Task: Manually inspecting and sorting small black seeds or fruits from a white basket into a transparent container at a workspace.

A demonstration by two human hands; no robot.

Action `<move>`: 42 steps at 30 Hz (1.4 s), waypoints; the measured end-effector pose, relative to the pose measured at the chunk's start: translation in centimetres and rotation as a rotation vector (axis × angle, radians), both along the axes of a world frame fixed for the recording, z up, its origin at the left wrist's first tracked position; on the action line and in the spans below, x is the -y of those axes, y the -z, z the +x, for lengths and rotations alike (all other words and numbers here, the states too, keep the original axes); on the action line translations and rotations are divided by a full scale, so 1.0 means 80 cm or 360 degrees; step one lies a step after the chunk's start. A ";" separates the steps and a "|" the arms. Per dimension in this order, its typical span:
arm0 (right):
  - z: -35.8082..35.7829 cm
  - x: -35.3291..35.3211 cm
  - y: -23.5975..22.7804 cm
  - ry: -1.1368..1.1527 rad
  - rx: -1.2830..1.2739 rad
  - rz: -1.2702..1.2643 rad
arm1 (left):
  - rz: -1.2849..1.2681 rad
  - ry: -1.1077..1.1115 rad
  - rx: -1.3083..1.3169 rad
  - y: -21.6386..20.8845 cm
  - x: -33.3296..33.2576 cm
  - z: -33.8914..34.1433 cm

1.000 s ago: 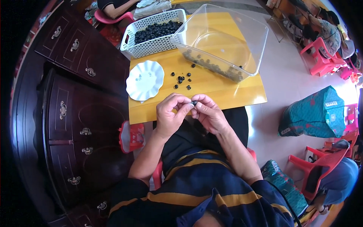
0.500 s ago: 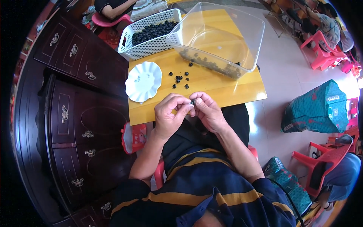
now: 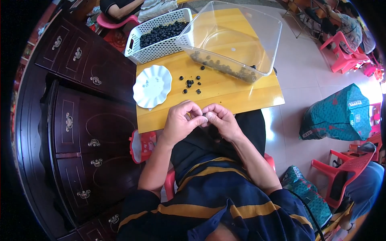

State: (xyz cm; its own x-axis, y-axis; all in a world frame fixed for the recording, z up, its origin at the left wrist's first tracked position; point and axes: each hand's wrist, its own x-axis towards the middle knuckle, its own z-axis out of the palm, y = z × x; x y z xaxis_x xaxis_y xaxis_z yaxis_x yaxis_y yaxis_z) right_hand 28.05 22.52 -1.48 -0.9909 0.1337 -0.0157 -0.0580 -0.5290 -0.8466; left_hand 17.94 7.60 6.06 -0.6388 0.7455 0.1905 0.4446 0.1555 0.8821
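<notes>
Fingers (image 3: 193, 107) of left hand (image 3: 179, 124) and right hand (image 3: 227, 124) are pinching a small, mostly hidden dark piece (image 3: 204, 115), presumably steadying it from both sides! Beyond them, about nine loose balls (image 3: 189, 82) are dotting the tabletop (image 3: 245, 95); one plate (image 3: 157, 96), one basket (image 3: 161, 54), one clear bin (image 3: 262, 44) are sitting, probably for easy reach.

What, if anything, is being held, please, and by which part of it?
A small dark object, its shape and material unclear, appears pinched between the left hand and right hand; which part they grip is hidden.
</notes>
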 end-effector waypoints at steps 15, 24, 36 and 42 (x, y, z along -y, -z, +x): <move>0.017 -0.021 0.019 -0.0014 0.0134 -0.0442 | -0.0362 -0.0287 -0.0639 0.080 -0.031 -0.067; 0.014 -0.028 0.025 0.0044 0.0137 -0.0486 | -0.0420 -0.0428 -0.0786 0.089 -0.052 -0.066; 0.008 -0.027 0.023 0.0106 0.0198 -0.0421 | -0.0194 -0.0338 -0.0589 0.089 -0.039 -0.054; 0.000 -0.017 0.021 0.0080 0.0273 -0.0403 | -0.0008 -0.0297 0.0016 0.049 -0.005 -0.017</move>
State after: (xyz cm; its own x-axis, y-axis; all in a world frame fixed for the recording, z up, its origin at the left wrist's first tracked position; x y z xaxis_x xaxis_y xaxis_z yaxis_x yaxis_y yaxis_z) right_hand 28.09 23.92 -3.14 -0.9631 0.1530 -0.2215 0.0432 -0.7244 -0.6881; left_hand 16.55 8.02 2.10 -0.7678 0.6150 0.1796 0.3985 0.2389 0.8855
